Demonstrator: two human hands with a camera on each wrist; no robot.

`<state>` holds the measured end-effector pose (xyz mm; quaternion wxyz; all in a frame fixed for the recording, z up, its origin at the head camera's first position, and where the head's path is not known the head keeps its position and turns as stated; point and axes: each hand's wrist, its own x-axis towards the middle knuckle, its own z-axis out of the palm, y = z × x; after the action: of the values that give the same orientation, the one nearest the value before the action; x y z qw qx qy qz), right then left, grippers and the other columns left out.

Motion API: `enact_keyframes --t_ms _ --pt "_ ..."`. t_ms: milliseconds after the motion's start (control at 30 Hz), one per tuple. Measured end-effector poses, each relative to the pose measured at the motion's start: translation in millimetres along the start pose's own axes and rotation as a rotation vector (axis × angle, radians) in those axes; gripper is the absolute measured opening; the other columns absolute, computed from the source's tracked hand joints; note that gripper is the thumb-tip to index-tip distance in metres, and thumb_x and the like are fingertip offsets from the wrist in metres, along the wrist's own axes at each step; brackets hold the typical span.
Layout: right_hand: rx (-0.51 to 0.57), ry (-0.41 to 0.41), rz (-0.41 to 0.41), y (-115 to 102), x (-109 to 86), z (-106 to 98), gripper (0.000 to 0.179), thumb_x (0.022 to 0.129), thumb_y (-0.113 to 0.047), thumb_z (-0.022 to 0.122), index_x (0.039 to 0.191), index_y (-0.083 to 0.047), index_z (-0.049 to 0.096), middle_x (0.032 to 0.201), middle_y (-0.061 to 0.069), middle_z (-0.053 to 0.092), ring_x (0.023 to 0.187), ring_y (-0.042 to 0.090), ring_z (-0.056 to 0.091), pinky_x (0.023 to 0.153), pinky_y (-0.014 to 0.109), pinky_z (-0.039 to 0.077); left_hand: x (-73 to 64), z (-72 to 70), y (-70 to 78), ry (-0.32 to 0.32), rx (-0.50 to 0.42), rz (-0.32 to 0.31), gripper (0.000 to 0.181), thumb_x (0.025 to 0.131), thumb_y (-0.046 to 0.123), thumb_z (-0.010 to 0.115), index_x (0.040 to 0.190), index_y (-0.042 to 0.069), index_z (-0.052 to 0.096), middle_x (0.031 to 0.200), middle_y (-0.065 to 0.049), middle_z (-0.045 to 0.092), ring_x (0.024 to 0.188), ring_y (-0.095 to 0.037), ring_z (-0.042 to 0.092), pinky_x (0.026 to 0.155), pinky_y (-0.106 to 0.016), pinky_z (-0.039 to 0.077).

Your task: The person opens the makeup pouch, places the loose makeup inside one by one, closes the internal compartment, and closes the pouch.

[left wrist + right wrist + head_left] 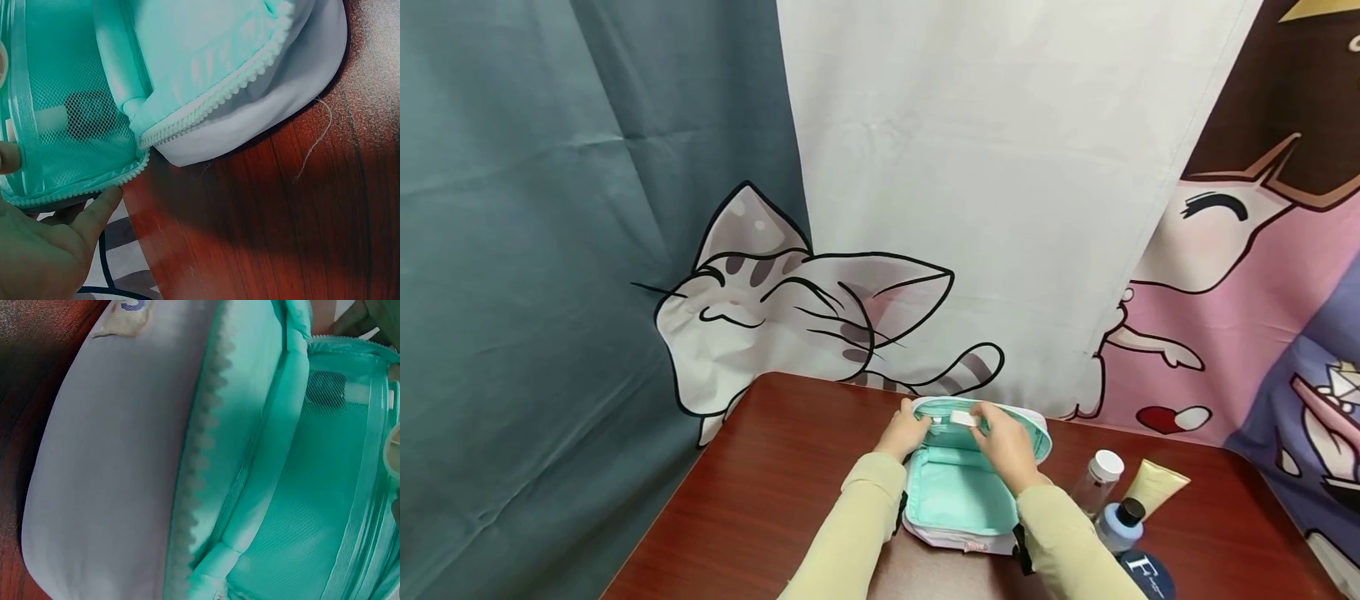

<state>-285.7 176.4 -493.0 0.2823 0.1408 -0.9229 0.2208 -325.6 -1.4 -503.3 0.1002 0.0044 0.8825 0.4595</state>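
An unzipped toiletry bag, pale outside and mint-green inside, lies on the table with its lid raised at the back. My left hand grips the lid's left edge, thumb on the inner side and fingers behind it. Through the lid's mesh pocket shows a small item with a black end and a pale body. Between the fingers of my right hand is a small white object, held in front of the lid's pocket. Its kind cannot be made out; only a rounded pale end shows in the right wrist view.
Right of the bag stand a clear bottle with a white cap, a cream-yellow tube and a blue bottle with a black cap. A dark round container is nearer. A printed curtain hangs behind the reddish-brown table.
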Motion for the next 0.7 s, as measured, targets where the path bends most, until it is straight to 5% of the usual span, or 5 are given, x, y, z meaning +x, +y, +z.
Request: enact_keyframes --t_ms 400,700 --pt "-0.093 0.019 -0.046 -3 -1.7 9 0.025 0.074 -0.009 0.078 0.094 -0.014 0.063 0.094 0.003 0.063 0.083 0.023 0.060 0.063 0.039 0.049 -0.6 0.3 1.6 -0.037 -0.038 0.001 0.056 0.095 0.028 0.049 0.139 0.002 0.026 0.129 -0.022 0.042 0.108 -0.032 0.049 0.086 -0.047 0.040" --pt "-0.170 -0.151 -0.069 -3 -3.0 14 0.021 0.077 -0.007 0.073 0.097 -0.010 0.067 0.091 0.004 0.064 0.081 0.025 0.060 0.066 0.040 0.049 3.5 0.7 -1.8 -0.029 -0.006 -0.003 0.054 0.097 0.029 0.045 0.139 0.002 0.025 0.131 -0.022 0.041 0.112 -0.031 0.048 0.089 -0.046 0.039"
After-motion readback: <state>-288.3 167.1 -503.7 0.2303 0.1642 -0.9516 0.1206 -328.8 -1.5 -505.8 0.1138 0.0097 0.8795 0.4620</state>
